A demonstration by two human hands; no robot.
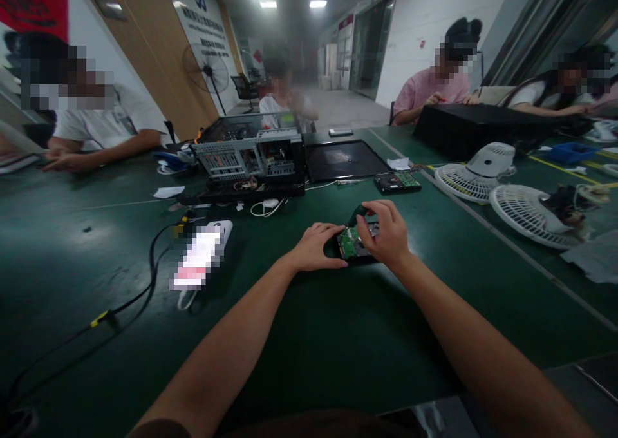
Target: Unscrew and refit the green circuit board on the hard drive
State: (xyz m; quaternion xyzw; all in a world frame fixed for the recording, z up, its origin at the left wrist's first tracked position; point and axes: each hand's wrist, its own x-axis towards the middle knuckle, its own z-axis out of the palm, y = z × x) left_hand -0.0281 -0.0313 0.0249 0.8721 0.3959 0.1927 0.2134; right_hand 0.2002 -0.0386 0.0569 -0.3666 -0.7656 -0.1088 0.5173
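A hard drive [349, 242] lies on the green table with its green circuit board facing up. Around its left end, my left hand [313, 248] steadies it, thumb along the near edge and fingers at the far corner. Pinched in my right hand [390, 237] is a screwdriver [357, 215] with a dark handle, tilted over the far left part of the board. Its tip is too small to make out clearly. My right hand covers much of the drive's right side. Beyond, a second hard drive [398, 181] rests on the table.
An opened computer case [248, 158] stands ahead, beside a black panel [345, 160]. Left of my arms lie a phone [200, 257] and a black cable [152, 264]. White fan parts [524, 212] sit at right. Several people work around the table, one near a black box [470, 129].
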